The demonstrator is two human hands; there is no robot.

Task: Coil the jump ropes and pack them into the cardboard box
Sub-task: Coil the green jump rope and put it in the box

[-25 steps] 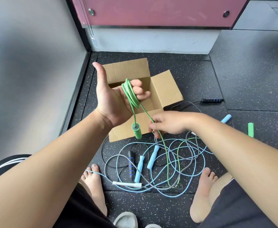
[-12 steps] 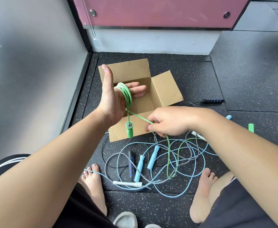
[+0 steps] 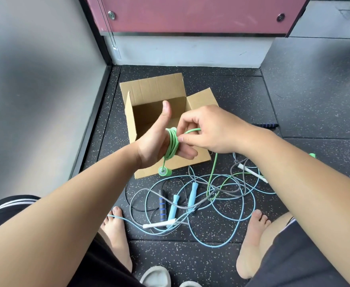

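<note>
Head view: another loop goes on.
Right hand (image 3: 209, 131) has swung up from below to the left hand (image 3: 151, 146), grip pinching the rope (image 3: 173, 146); left grip splayed, coil round its fingers, box (image 3: 149, 90) just behind. Coil thickens; a tail remains.

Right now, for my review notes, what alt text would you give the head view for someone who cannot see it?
A person's right hand pinches a green jump rope whose loops wrap round the left hand, one green handle dangling below. Behind the hands an open cardboard box sits on the floor, with more ropes tangled near bare feet.
</note>
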